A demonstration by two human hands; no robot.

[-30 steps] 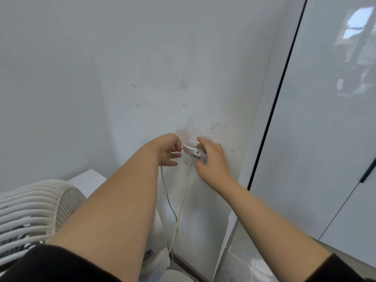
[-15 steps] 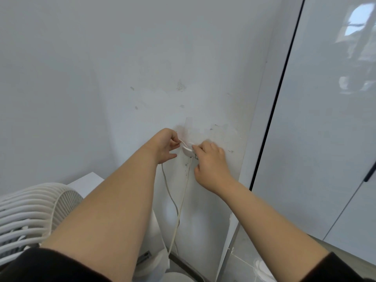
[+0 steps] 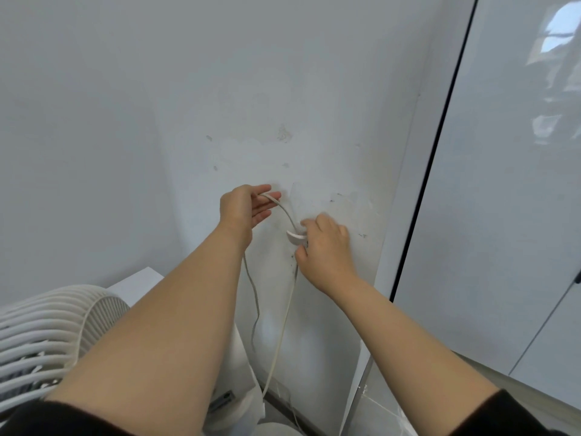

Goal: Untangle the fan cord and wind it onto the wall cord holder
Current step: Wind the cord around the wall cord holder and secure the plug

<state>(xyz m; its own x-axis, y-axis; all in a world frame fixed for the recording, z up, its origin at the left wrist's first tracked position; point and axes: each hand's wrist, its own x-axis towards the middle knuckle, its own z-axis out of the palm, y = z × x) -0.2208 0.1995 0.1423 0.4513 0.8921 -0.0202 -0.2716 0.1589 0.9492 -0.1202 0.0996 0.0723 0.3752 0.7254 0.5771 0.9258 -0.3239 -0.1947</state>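
Observation:
A small white cord holder (image 3: 295,236) sticks out from the grey wall. The thin white fan cord (image 3: 287,215) arcs from my left hand (image 3: 243,207) down to the holder. Two more strands of it hang below the hands toward the floor. My left hand is up and left of the holder, its fingers nearly straight, with the cord pinched under the thumb and lying across the fingers. My right hand (image 3: 327,243) is curled against the holder's right side and pinches the cord there. The white fan grille (image 3: 47,325) is at the lower left.
The fan's white base (image 3: 242,388) stands below the hands against the wall. A glossy white cabinet door (image 3: 503,184) with a black edge strip fills the right side. A white box top (image 3: 138,283) shows behind the fan. The wall is scuffed around the holder.
My left hand has lifted up and to the left, away from the holder, and drawn a loop of cord out with it. My right hand has stayed at the holder.

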